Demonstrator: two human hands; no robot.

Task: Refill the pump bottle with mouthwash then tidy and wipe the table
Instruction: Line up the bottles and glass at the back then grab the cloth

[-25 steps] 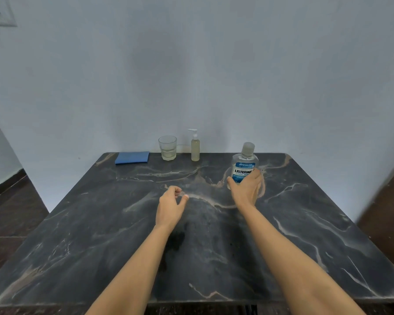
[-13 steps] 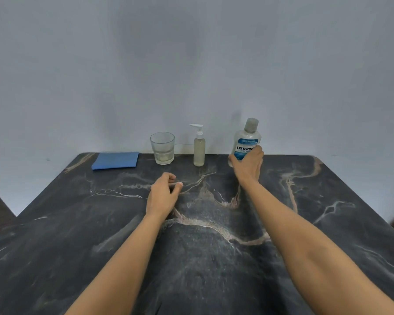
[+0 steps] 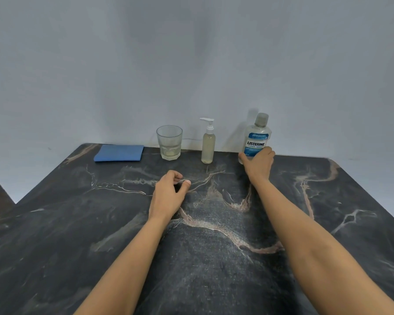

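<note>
A clear mouthwash bottle (image 3: pixel 257 135) with a blue label and grey cap stands upright at the back of the dark marble table (image 3: pixel 77 223). My right hand (image 3: pixel 258 165) is wrapped around its lower part. Left of it stands a small pump bottle (image 3: pixel 208 144) with a white pump and pale liquid inside. My left hand (image 3: pixel 168 194) rests on the table in front of the pump bottle, fingers loosely curled, holding nothing. A folded blue cloth (image 3: pixel 119 153) lies at the back left.
A drinking glass (image 3: pixel 169 142) with a little pale liquid stands between the cloth and the pump bottle. A plain wall rises right behind the table's far edge. The floor drops away at the left.
My right hand has carried the mouthwash bottle from mid-table back toward the wall, to the right of the pump bottle. The view has moved closer. My left hand has stayed curled on the table.
</note>
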